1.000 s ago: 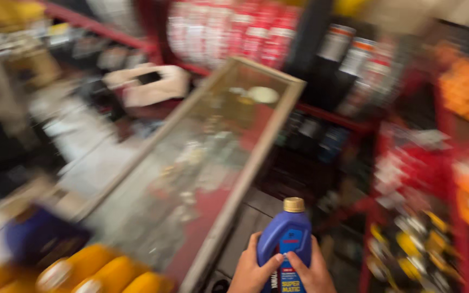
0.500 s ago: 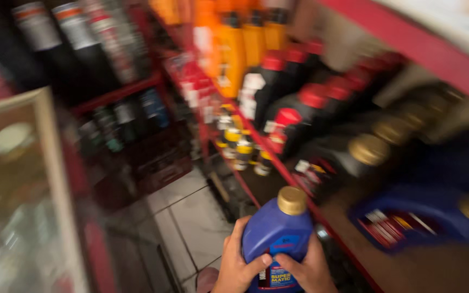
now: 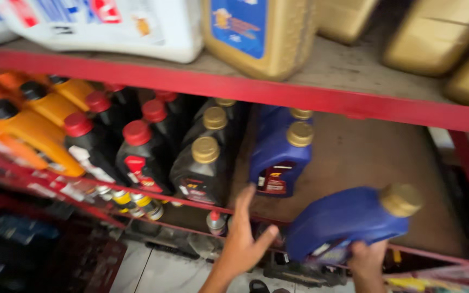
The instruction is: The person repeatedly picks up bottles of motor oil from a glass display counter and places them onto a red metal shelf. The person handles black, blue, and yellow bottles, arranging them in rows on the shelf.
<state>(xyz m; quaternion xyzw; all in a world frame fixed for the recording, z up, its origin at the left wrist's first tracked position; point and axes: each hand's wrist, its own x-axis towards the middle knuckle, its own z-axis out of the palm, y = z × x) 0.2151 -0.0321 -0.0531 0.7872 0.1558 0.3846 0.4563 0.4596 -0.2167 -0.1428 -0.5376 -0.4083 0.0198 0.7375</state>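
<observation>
My right hand (image 3: 366, 259) grips the base of a blue bottle with a gold cap (image 3: 348, 220), tilted on its side over the brown shelf board (image 3: 354, 157). My left hand (image 3: 243, 239) is open with fingers spread at the shelf's front edge, just below a standing blue bottle (image 3: 280, 154) and beside a black bottle with a gold cap (image 3: 201, 171). It holds nothing.
Black bottles with red caps (image 3: 137, 154) and orange bottles (image 3: 33, 125) fill the shelf's left part. The red-edged upper shelf (image 3: 299, 97) carries a white jug (image 3: 115, 24) and gold jugs (image 3: 267, 35). Small items sit on a lower rack (image 3: 137, 203); tiled floor lies below.
The view swung from a glass counter to the shelves. Both hands held the blue bottle upright; now only my right hand holds it, tilted over the shelf, and my left hand has let go.
</observation>
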